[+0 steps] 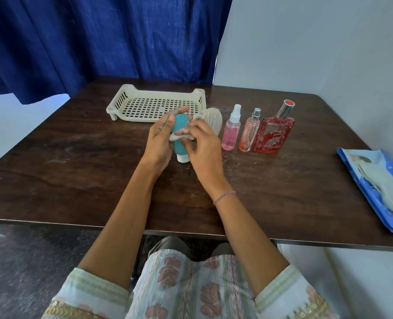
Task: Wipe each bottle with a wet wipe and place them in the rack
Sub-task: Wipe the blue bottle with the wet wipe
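Teal bottle (180,125): is being held clear of the table, just in front of the rack, with its white cap turned toward the person; the tilt is judged to be leaving the whole body open to wiping.
Wet wipe (181,136): is being kept bunched and pressed across the bottle's middle, where the rubbing is being done.
Left hand (161,137): is being used as the support; the bottle is being pinched between the thumb in front and the long fingers behind, so that it is not being turned by the rubbing.
Right hand (204,146): is being used for the wiping; the fingertips are being curled together and clamped on the wipe.
Rack (122,101): is being kept at the far side of the table, directly behind the hands; no bottle is being seen in it, so the task is judged to be at an early stage.
Waiting bottles: a cream ribbed bottle (212,120) just beside the rack's near corner, then a pink spray bottle (231,132), a slim pink bottle (250,132) and a red square bottle (273,132) are being kept in a row, near the right hand.
Wipes packet (375,180): is being left open at the table's right edge, well apart from the bottles.
Table (76,169): dark wood, is being used as the work surface.
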A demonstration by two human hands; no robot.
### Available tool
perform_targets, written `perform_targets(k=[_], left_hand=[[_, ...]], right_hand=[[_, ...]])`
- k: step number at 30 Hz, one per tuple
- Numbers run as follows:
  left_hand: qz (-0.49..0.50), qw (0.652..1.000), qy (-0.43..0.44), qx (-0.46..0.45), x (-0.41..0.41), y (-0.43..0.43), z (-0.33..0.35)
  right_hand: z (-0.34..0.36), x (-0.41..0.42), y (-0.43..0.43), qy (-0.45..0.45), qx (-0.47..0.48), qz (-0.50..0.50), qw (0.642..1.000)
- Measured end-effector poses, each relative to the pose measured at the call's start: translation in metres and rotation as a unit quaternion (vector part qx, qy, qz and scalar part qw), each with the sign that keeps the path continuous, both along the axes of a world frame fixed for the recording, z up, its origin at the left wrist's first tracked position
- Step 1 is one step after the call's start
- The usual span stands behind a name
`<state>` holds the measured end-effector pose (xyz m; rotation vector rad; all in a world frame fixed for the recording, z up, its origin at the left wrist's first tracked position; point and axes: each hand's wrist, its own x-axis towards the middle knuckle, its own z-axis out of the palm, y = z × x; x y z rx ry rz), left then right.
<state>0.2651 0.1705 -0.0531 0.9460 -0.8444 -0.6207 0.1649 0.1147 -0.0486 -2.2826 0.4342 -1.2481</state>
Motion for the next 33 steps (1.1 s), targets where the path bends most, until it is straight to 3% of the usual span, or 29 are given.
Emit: perform_targets(k=[4,7,19,23,33], left_hand=[[0.0,1.0,0.023,-0.001,-0.001,0.002,0.002],[-0.001,1.0,0.031,0.001,-0.002,0.003,0.004],[-0.009,1.0,0.021,0.002,-0.004,0.002,0.002],[-0.011,1.0,0.023,0.004,-0.003,0.002,0.002],[0.0,1.0,-0.007,0.005,-0.006,0.002,0.001]], right_hand=[[-0.007,-0.01,0.0,0.029,-0.04,0.041,0.998],[-0.009,-0.01,0.002,0.005,0.027,0.054,0.998],[-0.007,-0.008,0.004,-0.017,0.08,-0.068,0.994],[-0.007,-0.005,0.006,-0.027,0.099,-0.065,0.993],[-0.006,-0.007,0.01,-0.002,-0.071,-0.022,0.997]])
